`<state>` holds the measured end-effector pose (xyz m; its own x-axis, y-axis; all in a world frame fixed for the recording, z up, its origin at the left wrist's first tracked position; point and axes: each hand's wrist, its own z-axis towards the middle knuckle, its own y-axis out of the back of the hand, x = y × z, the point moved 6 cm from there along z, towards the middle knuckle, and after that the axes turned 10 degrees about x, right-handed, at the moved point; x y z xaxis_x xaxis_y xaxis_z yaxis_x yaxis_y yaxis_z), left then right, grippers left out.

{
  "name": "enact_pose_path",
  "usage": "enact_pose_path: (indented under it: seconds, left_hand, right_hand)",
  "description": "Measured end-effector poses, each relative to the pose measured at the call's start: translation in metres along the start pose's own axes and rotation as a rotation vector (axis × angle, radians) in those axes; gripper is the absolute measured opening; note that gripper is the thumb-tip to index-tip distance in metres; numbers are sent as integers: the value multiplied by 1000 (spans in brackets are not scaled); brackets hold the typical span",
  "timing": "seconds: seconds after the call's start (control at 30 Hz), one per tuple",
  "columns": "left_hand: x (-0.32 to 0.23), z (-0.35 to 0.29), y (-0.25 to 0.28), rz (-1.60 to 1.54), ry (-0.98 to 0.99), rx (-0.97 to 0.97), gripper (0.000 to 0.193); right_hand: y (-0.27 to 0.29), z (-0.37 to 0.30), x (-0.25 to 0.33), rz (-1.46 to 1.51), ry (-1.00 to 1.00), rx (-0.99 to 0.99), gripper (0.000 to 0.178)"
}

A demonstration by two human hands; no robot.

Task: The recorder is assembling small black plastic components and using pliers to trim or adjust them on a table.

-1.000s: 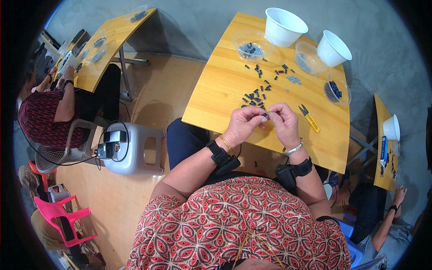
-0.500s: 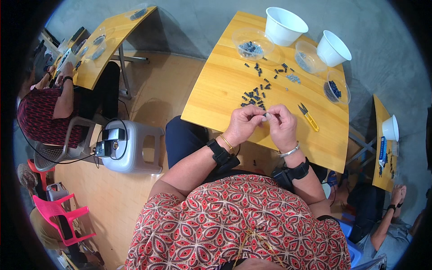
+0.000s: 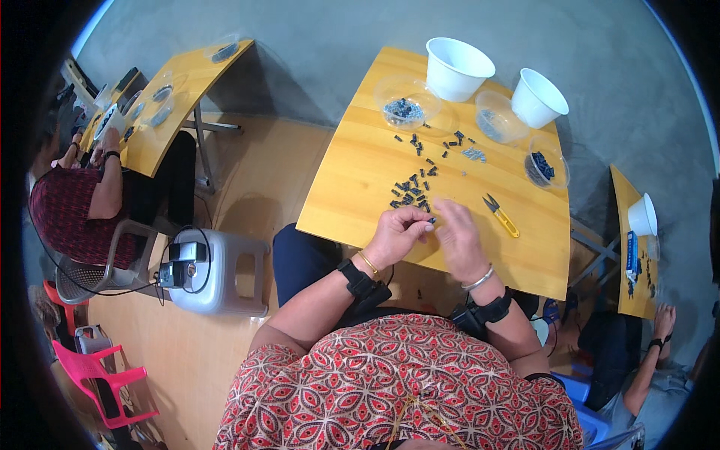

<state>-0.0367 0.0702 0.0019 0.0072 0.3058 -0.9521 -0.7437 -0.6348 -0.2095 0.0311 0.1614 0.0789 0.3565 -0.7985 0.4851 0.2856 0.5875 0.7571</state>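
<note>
My left hand is closed in a pinch near the table's front edge. A small black plastic part shows at its thumb and fingertips. Just beside it, my right hand is open, its fingers stretched out and slightly blurred, and I see nothing in it. A heap of small black plastic parts lies on the wood right beyond my left hand. Farther back is a little pile of small grey pieces. Yellow-handled thread snips lie to the right of my right hand, blades pointing away.
Along the back of the yellow table stand two white tubs, one a white bucket, and clear bowls, one holding black parts. A grey plastic stool with devices and cables is at left. Other people sit at tables on both sides.
My right hand has come away from the pinch and opened its fingers, while my left keeps the small part. The whole view has shifted, so the table sits lower.
</note>
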Motion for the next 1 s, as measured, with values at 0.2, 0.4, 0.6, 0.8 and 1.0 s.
enact_pose_path:
  seconds: [0.2, 0.4, 0.6, 0.8, 1.0]
  left_hand:
    - [1, 2, 2, -8, -8, -1, 6]
    - [4, 3, 3, -63, 25, 20, 9]
    - [4, 0, 1, -62, 15, 53, 8]
    - [8, 0, 4, -32, 56, 35, 9]
    - [4, 5, 7, -162, 7, 25, 8]
  right_hand:
    - [-11, 2, -17, 132, -6, 130, 31]
    - [-8, 48, -76, 85, -195, 110, 15]
    - [-39, 67, -81, -126, -214, 298, 8]
    - [-40, 53, -92, -211, -264, 346, 13]
    - [-8, 22, -79, 604, -365, 87, 7]
